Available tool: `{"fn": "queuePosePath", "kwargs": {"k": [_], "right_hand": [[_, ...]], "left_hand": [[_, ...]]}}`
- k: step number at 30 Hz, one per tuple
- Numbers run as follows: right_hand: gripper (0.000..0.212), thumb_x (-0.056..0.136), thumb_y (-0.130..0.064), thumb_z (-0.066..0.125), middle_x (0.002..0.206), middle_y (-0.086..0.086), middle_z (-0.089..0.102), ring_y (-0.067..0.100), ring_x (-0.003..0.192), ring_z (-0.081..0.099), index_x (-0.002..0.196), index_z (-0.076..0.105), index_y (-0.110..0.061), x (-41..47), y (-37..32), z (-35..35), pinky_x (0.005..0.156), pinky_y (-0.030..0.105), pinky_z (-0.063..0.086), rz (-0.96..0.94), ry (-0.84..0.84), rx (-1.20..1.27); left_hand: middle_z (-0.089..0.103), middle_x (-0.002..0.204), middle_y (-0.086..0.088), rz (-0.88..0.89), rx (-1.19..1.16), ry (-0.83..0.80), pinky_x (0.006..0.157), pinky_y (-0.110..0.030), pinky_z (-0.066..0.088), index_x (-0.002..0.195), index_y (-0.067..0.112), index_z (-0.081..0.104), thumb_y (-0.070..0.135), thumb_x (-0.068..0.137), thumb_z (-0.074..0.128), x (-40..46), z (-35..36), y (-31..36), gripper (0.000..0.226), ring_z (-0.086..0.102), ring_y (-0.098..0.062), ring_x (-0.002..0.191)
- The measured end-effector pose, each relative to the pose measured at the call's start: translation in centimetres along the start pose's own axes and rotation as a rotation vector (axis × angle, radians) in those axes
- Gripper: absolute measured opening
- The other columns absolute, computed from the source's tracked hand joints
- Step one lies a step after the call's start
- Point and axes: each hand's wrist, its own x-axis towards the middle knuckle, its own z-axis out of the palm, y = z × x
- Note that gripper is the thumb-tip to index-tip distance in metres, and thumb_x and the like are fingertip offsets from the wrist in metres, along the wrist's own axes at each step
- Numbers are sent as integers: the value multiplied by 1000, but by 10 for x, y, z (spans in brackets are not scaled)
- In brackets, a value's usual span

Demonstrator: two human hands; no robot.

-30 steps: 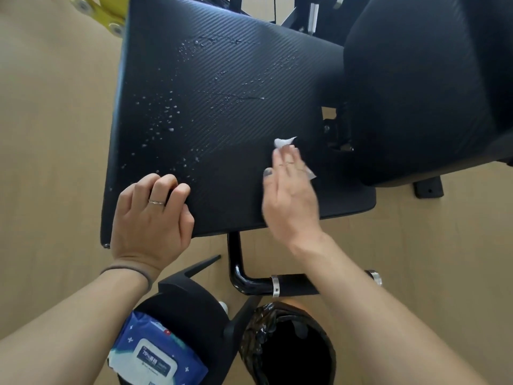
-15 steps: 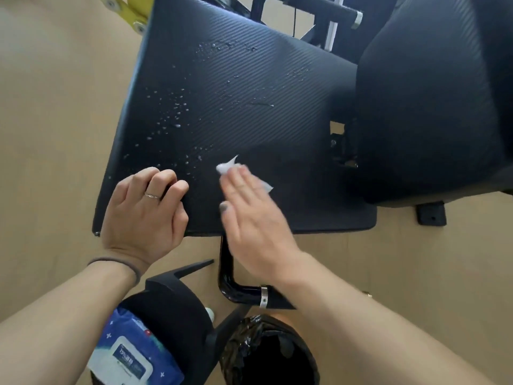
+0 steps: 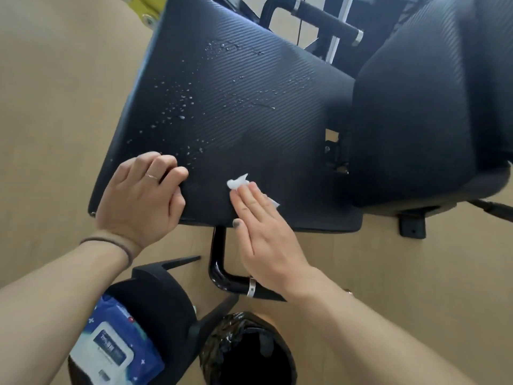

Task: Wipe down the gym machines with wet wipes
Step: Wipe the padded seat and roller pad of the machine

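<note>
A black ribbed seat pad [image 3: 249,112] of a gym machine fills the middle of the view, dotted with water droplets on its left and upper parts. My right hand [image 3: 261,234] lies flat with straight fingers near the pad's front edge and presses a white wet wipe [image 3: 238,183] onto it; the wipe sticks out beyond the fingertips. My left hand [image 3: 141,198] rests on the pad's front left corner with its fingers curled over the surface, holding nothing. A second black pad [image 3: 422,107] stands to the right.
A blue pack of wet wipes [image 3: 116,354] lies on a black stool [image 3: 155,295] at the bottom left. A bin lined with a black bag [image 3: 247,351] stands beside it. A glossy black frame tube [image 3: 219,262] runs under the seat. Tan floor surrounds everything.
My right hand has slid the wipe leftward along the pad's front part, from near the right edge toward the middle. My left hand has stayed on the corner.
</note>
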Motion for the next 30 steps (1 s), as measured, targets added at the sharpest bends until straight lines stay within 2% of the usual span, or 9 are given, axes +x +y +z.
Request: {"fn": "queuePosePath", "kwargs": {"k": [3, 6, 11, 14, 17, 19, 25, 27, 30], "right_hand": [[52, 110, -31, 21, 168, -4, 11, 6, 155, -3, 159, 20, -16, 5, 18, -15, 127, 28, -2, -41, -85, -59], [54, 110, -28, 21, 170, 2, 5, 11, 156, -4, 161, 14, -12, 64, 48, -36, 124, 24, -8, 78, -66, -61], [55, 109, -23, 19, 170, 6, 3, 16, 156, -4, 161, 11, -9, 148, 78, -64, 124, 27, -6, 215, -47, 65], [56, 107, -25, 18, 170, 4, 3, 14, 156, -6, 160, 14, -8, 125, 66, -57, 126, 30, -5, 125, -40, 129], [54, 109, -27, 19, 169, 1, 3, 10, 155, -8, 160, 15, -11, 102, 77, -56, 125, 25, -8, -24, -108, 60], [55, 108, -30, 18, 170, 1, 6, 10, 156, -5, 161, 16, -12, 120, 93, -65, 125, 25, -6, -38, -105, -1], [57, 107, -29, 12, 170, 4, 4, 15, 156, -2, 160, 13, -9, 212, 116, -84, 127, 32, -5, 349, 102, 114], [62, 104, -29, 10, 169, 10, 12, 20, 157, 3, 159, 21, -3, 198, 89, -68, 127, 34, -4, 253, 112, 114], [55, 107, -26, 22, 169, 5, 11, 16, 157, 0, 159, 23, -8, 153, 53, -49, 126, 31, -5, -18, -18, 153]], "left_hand": [[57, 120, -14, -63, -51, -63, 101, -50, 40, 113, 9, 58, 26, 97, 40, 5, -11, 6, 29, 52, -38, 115], [60, 103, -11, -181, -98, -33, 92, -47, 42, 104, 10, 56, 30, 100, 39, 24, -26, 33, 27, 56, -32, 98], [58, 96, -7, -130, -122, 10, 80, -43, 43, 96, 12, 59, 27, 102, 42, 66, -11, 106, 23, 54, -28, 86], [57, 90, -7, -238, -109, -43, 76, -42, 42, 93, 12, 59, 26, 103, 40, 73, 9, 112, 26, 52, -28, 80], [56, 88, -6, -266, -125, -42, 74, -42, 41, 91, 11, 59, 25, 101, 41, 75, 13, 113, 25, 52, -27, 79], [55, 88, -5, -276, -138, -50, 75, -42, 42, 91, 12, 58, 25, 99, 42, 74, 11, 114, 23, 52, -27, 79], [54, 87, -6, -292, -138, -40, 74, -43, 42, 92, 12, 58, 27, 97, 42, 74, 14, 114, 23, 51, -28, 78], [55, 87, -6, -288, -132, -46, 73, -44, 42, 92, 11, 59, 28, 97, 43, 74, 15, 115, 23, 51, -28, 77], [57, 88, -9, -288, -126, -43, 72, -44, 40, 96, 10, 60, 28, 98, 45, 74, 16, 114, 23, 51, -30, 77]]}}
